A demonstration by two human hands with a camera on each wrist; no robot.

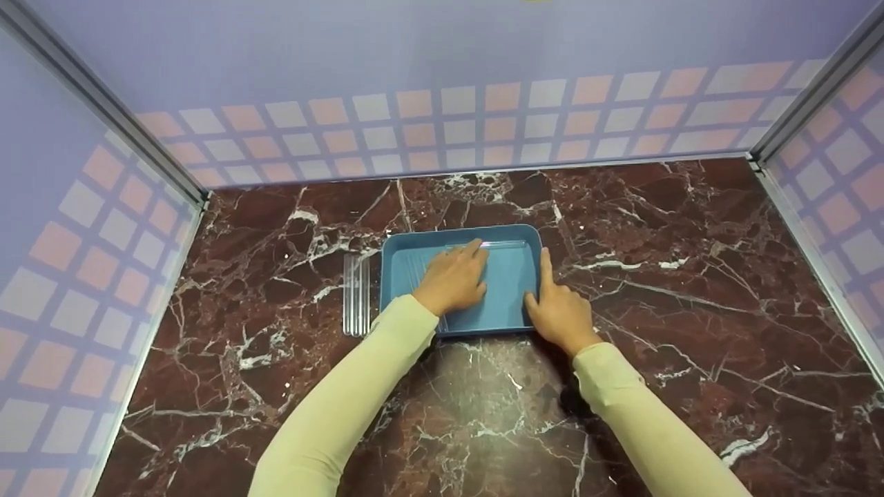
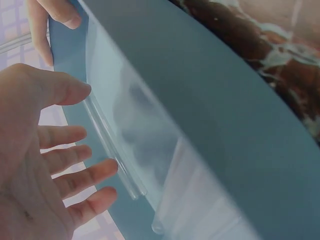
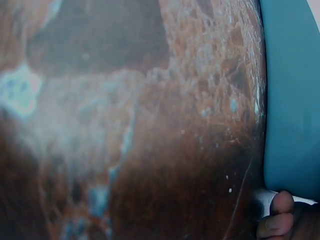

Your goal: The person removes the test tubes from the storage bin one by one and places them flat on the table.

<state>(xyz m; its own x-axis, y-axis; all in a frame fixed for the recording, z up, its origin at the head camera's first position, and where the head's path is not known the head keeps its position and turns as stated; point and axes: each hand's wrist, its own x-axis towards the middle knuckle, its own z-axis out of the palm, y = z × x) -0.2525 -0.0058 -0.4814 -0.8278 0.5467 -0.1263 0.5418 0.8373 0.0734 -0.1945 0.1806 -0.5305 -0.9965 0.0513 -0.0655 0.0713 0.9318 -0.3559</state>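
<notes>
A blue rectangular tray (image 1: 507, 290) lies on the dark red marbled table. Inside it, my left hand (image 1: 452, 276) reaches toward the far wall, its fingers spread and loosely bent. In the left wrist view the thumb and a fingertip touch, or nearly touch, clear slender tubes (image 2: 112, 150) along that wall. More clear tubes (image 2: 175, 190) lie at the tray's left part, partly under my left arm. My right hand (image 1: 563, 314) grips the tray's right wall, thumb inside and index finger stretched along the outside. Only its curled fingertips (image 3: 279, 220) show in the right wrist view.
Several clear tubes (image 1: 356, 297) lie side by side on the table (image 1: 690, 331), just left of the tray. Lilac panels (image 1: 442, 62) with pink and white squares stand at the back and both sides.
</notes>
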